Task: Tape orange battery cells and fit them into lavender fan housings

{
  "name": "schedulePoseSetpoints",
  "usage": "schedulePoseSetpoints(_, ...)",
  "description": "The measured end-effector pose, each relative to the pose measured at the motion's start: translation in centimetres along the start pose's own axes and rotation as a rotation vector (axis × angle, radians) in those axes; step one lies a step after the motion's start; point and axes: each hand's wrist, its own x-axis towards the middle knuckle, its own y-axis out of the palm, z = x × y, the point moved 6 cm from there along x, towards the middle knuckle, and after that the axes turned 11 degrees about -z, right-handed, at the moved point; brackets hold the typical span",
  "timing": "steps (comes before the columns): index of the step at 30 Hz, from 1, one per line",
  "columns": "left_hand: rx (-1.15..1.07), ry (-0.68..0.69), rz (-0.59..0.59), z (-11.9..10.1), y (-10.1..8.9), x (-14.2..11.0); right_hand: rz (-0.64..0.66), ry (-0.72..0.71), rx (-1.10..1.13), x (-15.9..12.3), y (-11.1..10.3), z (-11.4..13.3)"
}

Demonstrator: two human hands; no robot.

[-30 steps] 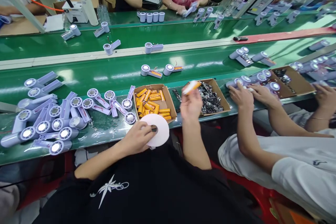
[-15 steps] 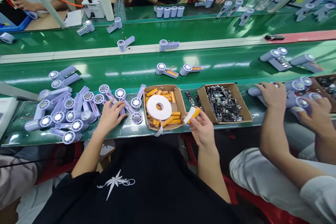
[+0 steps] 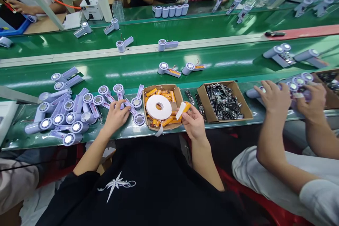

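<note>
My left hand is at the right side of a pile of lavender handheld-fan housings, its fingers curled over the handle of one fan housing. The fingers partly hide that handle. My right hand pinches an orange battery with a strip of white tape on it. The battery is just above the right edge of a cardboard box of orange batteries. On top of those batteries lies a roll of white tape, its loose end hanging over the box's front edge.
More fan housings crowd the bench to the left. A box of black circuit boards stands at right, with loose boards beside it. Further right, a co-worker's hands handle fans. Two fans lie on the green conveyor ahead.
My right hand has moved left with the battery, toward the battery box. My left hand has shifted slightly right, and the fan housing by its fingers has moved a little away from me.
</note>
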Motion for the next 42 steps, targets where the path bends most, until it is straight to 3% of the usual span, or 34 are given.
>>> schedulePoseSetpoints(6,0.076,0.035,0.16,-2.3,1.3,-0.9,-0.024,0.024,0.028,-0.6,-1.4,-0.9)
schedulePoseSetpoints(11,0.029,-0.07,0.171,-2.6,1.2,-1.2,-0.032,0.03,0.031,-0.5,-1.3,-0.8)
schedulePoseSetpoints(18,-0.007,-0.214,0.273,-3.9,1.2,-1.9,-0.027,0.023,0.022,-0.2,-1.1,-0.9)
schedulePoseSetpoints(21,-0.018,-0.231,0.282,-3.8,0.8,-1.9,-0.016,0.022,0.012,-0.2,-1.1,-1.0)
schedulePoseSetpoints(28,-0.038,-0.079,0.421,-4.1,-0.8,-2.1,-0.018,0.032,0.014,-0.4,-1.0,-0.9)
schedulePoseSetpoints(34,0.165,-0.166,0.464,-6.0,-1.2,-2.1,-0.037,0.031,0.004,-0.5,-0.9,-0.9)
schedulePoseSetpoints(39,0.209,-0.226,0.666,-6.3,-2.1,-3.2,-0.045,0.027,-0.009,-0.7,-0.8,-1.0)
schedulePoseSetpoints(42,0.221,-0.319,0.721,-6.1,-2.2,-3.3,-0.051,0.013,-0.028,-0.5,-0.8,-1.0)
